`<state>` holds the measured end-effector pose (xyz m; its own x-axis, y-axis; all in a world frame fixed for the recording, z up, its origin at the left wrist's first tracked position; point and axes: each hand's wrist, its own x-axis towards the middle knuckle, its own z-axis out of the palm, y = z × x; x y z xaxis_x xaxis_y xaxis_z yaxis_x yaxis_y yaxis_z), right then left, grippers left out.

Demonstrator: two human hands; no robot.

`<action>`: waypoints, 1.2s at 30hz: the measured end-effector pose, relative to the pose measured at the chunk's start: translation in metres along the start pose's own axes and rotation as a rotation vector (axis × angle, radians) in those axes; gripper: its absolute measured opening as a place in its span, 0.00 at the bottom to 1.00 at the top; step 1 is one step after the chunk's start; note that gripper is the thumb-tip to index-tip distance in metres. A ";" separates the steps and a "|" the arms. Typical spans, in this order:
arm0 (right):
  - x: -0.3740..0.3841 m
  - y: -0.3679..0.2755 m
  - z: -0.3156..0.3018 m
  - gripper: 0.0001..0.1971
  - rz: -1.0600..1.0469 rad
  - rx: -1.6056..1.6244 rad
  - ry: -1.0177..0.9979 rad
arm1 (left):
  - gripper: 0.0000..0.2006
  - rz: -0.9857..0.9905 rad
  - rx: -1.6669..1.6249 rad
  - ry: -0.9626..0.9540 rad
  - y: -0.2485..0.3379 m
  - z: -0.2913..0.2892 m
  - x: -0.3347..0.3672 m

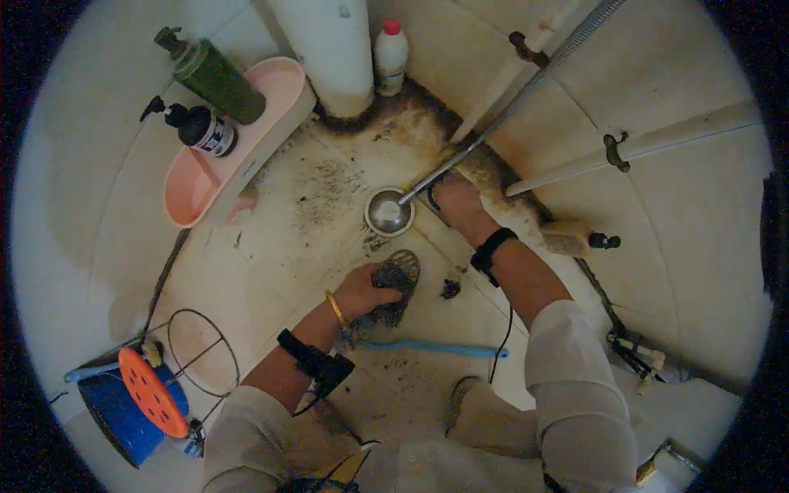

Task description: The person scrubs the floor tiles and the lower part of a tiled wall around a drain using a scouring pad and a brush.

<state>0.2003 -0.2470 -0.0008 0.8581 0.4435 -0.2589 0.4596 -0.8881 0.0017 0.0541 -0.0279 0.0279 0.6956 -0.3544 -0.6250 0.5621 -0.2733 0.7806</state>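
My left hand (362, 292) is closed around a slotted drain cover (403, 261), pressed together with a dark grey, fuzzy clump (391, 302) that looks like a wire scourer or matted hair. Just beyond it lies the round floor drain (389, 212), its metal bowl shining. A silvery hose (485, 133) slants down from the upper right, its end reaching into the drain. My right hand (457, 202) is low beside the drain, close to the hose; its fingers are largely hidden, and a dark curved edge shows by them.
A blue-handled brush (436, 348) lies before my knees, near a dark clump (449, 288). To the left stands a pink rack (185, 193) with two pump bottles. A white pipe (333, 57) and white bottle (391, 59) stand behind. A blue dustpan (131, 411) is lower left.
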 end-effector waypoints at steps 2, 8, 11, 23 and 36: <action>-0.004 0.002 -0.001 0.09 0.019 0.013 -0.020 | 0.26 -0.009 -0.015 0.005 -0.002 0.000 0.000; -0.011 0.021 0.038 0.12 -0.047 -0.040 0.153 | 0.29 0.033 -0.010 0.045 -0.022 0.001 0.008; -0.013 0.018 0.031 0.12 -0.052 -0.031 0.118 | 0.29 0.025 -0.052 0.013 -0.030 -0.003 0.007; -0.012 0.057 0.025 0.15 0.014 0.014 0.181 | 0.26 0.010 -0.090 0.001 -0.009 0.004 0.001; -0.018 0.056 0.046 0.13 0.130 0.070 0.217 | 0.31 0.022 -0.121 -0.022 -0.033 0.002 0.006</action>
<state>0.1999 -0.3105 -0.0402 0.9415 0.3335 -0.0476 0.3314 -0.9423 -0.0472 0.0388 -0.0225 -0.0011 0.6989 -0.3792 -0.6064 0.5977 -0.1561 0.7864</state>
